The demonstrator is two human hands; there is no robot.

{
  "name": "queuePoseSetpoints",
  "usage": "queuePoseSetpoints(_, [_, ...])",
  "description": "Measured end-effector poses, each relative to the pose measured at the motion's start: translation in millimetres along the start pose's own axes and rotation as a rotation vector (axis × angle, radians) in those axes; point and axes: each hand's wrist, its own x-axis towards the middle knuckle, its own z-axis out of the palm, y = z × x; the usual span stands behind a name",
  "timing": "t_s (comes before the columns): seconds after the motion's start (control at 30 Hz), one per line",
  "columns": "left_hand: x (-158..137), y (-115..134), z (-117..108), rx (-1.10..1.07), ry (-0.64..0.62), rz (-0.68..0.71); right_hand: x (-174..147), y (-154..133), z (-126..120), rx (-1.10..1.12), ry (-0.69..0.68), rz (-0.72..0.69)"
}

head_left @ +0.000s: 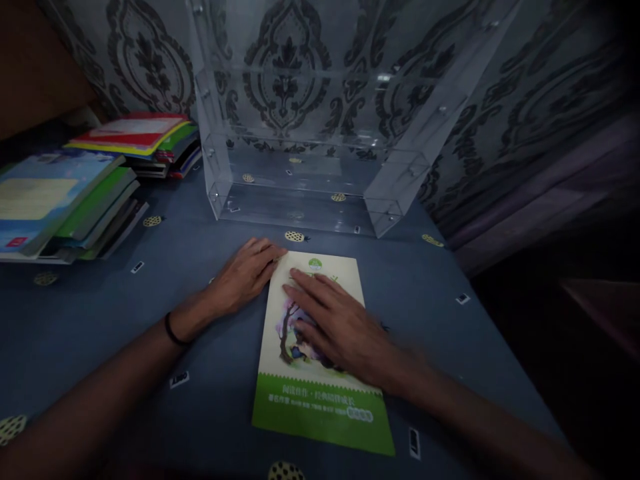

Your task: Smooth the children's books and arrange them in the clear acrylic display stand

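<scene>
A closed book (320, 413) with a cream and green cover lies flat on the table in front of me. Its cover shows a painted tree and lines of print. Across the upper part of the cover rests my right hand (337, 320), fingers stretched out and hiding some of the picture. My left hand (247, 275), with a dark band at the wrist, lies at the book's upper left corner. Its fingertips touch the edge there, and the fingers look extended and close together. Neither hand grips anything.
Behind the book stands a clear acrylic rack (300, 210) with shelves. At the left are a nearer stack of books (95, 207) and a farther stack (150, 140). A blue patterned cloth (430, 293) covers the table, whose right edge drops into darkness. Patterned wallpaper (285, 60) rises behind.
</scene>
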Motion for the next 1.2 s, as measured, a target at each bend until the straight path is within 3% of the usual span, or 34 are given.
queuePoseSetpoints(0.23, [-0.1,0.1,-0.1,0.02,-0.011,0.001,-10.9,40.2,-7.9,0.054,0.046,0.122])
queuePoseSetpoints(0.5, [-2.5,-0.7,-0.5,0.131,-0.016,-0.018,-9.9,41.4,-8.0,0.116,0.067,0.119])
queuePoseSetpoints(0.7, [-6.9,6.1,-5.1,0.162,-0.061,0.049,-10.0,44.1,-3.0,0.13,0.097,0.115])
queuePoseSetpoints(0.97, [-27.2,41.0,-13.7,0.127,-0.154,0.179,-10.5,45.2,-2.0,0.154,0.126,0.096])
queuePoseSetpoints(1.2, [-62.9,87.2,-26.1,0.045,-0.316,0.184,-10.4,45.8,0.3,0.148,0.145,0.095])
